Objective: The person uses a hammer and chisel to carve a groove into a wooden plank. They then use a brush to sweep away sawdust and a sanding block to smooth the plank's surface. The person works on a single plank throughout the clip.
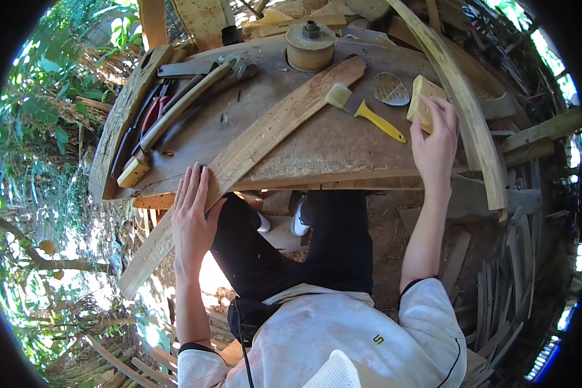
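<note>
A long wooden plank (265, 139) lies diagonally across the workbench (194, 139), its near end jutting past the front edge at the left. My left hand (193, 197) rests on the plank by that edge, fingers stretched out flat. At the bench's right side, my right hand (435, 132) has its fingers and thumb closed on a pale yellowish wooden block (427, 97). Left of the block lie a yellow-handled paintbrush (372, 116), its bristles against the plank, and a round, clear-looking disc (390, 88).
A hammer (187, 100), pliers with red handles (152, 113) and other tools sit at the bench's left. A round wooden piece with a metal centre (310, 46) stands at the back. A curved wooden strip (462, 94) borders the right side. Loose wood strips (507, 265) lie beyond.
</note>
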{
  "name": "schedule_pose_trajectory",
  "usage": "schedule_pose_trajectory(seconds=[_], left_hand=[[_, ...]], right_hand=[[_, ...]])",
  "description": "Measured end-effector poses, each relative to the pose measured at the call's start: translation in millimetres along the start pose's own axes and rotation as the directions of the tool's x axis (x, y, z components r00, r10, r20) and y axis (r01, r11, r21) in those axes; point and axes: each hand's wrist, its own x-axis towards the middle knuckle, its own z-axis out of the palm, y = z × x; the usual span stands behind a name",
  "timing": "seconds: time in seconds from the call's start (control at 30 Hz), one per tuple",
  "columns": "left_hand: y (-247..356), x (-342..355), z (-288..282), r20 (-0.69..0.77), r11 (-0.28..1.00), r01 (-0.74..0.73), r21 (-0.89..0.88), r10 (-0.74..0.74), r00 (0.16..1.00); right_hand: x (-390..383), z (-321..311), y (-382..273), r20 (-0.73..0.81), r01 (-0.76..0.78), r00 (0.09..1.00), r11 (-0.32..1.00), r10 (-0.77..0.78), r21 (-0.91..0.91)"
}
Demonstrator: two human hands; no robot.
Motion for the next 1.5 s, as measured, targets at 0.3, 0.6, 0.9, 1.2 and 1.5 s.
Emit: schedule_pose_trajectory(seconds=[0.3, 0.6, 0.9, 1.2, 1.5], left_hand=[[0.9, -1.1, 0.5, -0.044, 0.999, -0.028, 0.044, 0.03, 0.999], [-1.9, 4.2, -8.9, -0.007, 0.999, -0.033, 0.015, 0.033, 0.999], [-0.9, 4.3, -11.0, -0.009, 0.999, -0.051, 0.015, 0.051, 0.999], [-0.5, 4.6, -1.8, -0.065, 0.998, -0.046, -0.037, 0.044, 0.997], [-0.1, 2.5, 0.6, -0.077, 0.998, -0.019, -0.066, 0.014, 0.997]], right_hand=[[50.4, 53.7, 29.7, 0.363, 0.271, 0.895, 0.962, -0.258, 0.016], [38.2, 70.6, -63.6, -0.086, 0.277, 0.961, 0.899, -0.264, 0.34], [11.2, 95.8, -157.6, 0.181, 0.356, 0.74, 0.606, -0.648, 0.711], [-0.2, 95.9, -153.6, 0.22, 0.322, 0.785, 0.685, -0.579, 0.653], [-3.3, 83.7, -154.8, 0.131, 0.442, 0.732, 0.613, -0.669, 0.655]])
